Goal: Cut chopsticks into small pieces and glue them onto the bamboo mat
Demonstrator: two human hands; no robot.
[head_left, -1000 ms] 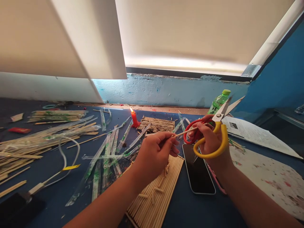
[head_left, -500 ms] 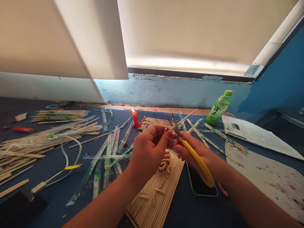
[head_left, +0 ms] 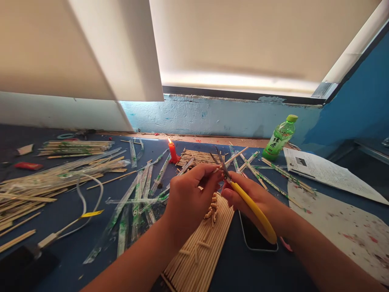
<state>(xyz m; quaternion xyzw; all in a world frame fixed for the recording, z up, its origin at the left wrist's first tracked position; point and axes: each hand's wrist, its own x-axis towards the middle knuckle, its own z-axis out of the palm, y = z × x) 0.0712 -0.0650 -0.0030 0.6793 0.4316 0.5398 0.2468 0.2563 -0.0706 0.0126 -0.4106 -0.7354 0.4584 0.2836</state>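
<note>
Left fingers [head_left: 203,169] are pinching 1 stick [head_left: 239,155], right fingers [head_left: 239,178] gripping 1 pair of scissors [head_left: 249,206]; 1 far candle [head_left: 173,153] is burning.

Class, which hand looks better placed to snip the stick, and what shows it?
Probably the right hand: it holds the scissors, their parted blades at the stick. The left hand pinches the stick near one end.

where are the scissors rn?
Head view, just right of centre: the scissors are in the right hand, blades at the thin stick beside the left hand, yellow handle overlapping the phone in the picture.
</note>
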